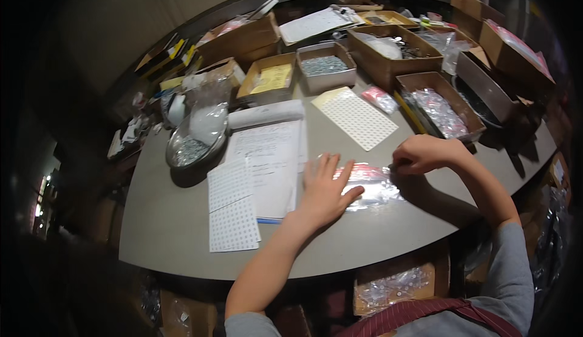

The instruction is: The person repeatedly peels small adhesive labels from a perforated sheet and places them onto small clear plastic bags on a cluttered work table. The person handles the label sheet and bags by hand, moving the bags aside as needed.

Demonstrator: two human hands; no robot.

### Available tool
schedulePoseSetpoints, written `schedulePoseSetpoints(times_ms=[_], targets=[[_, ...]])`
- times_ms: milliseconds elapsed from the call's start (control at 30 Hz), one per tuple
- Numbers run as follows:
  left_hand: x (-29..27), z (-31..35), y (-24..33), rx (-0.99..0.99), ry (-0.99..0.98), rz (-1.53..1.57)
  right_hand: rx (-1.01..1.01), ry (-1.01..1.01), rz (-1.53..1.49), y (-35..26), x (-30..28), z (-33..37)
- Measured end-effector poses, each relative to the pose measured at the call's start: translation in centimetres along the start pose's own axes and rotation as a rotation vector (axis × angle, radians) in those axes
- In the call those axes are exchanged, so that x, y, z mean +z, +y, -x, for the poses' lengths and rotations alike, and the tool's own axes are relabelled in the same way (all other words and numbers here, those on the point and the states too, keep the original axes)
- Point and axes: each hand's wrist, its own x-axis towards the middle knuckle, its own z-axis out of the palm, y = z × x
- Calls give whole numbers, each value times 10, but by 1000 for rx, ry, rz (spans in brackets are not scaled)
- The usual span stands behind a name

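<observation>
A clear plastic bag (378,191) with a red-and-white strip along its upper side lies flat on the grey table. My left hand (328,191) rests palm down over its left end, fingers spread. At the bag's upper right corner my right hand (428,155) is closed, its fingers curled under; what they grip is hidden. Left of my left hand are handwritten sheets (276,170) on a blue-edged board. A white sheet of small printed labels (234,209) overlaps them. Another dotted label sheet (358,118) lies beyond my hands, beside a small red-and-clear packet (380,99).
A metal bowl (197,152) of small metal parts stands at the left. Boxes line the back: a grey bin (326,67) of small parts, a box with yellow papers (267,81), a cardboard box (395,51), and a box of filled bags (440,106). Below the table's front edge sits another box (395,288).
</observation>
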Motion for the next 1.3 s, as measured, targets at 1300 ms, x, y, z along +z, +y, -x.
schedulePoseSetpoints(times_ms=[1300], targets=[[-54,-8,-2,-519,259,1264,-327,1342,169,-48,-36,-26]])
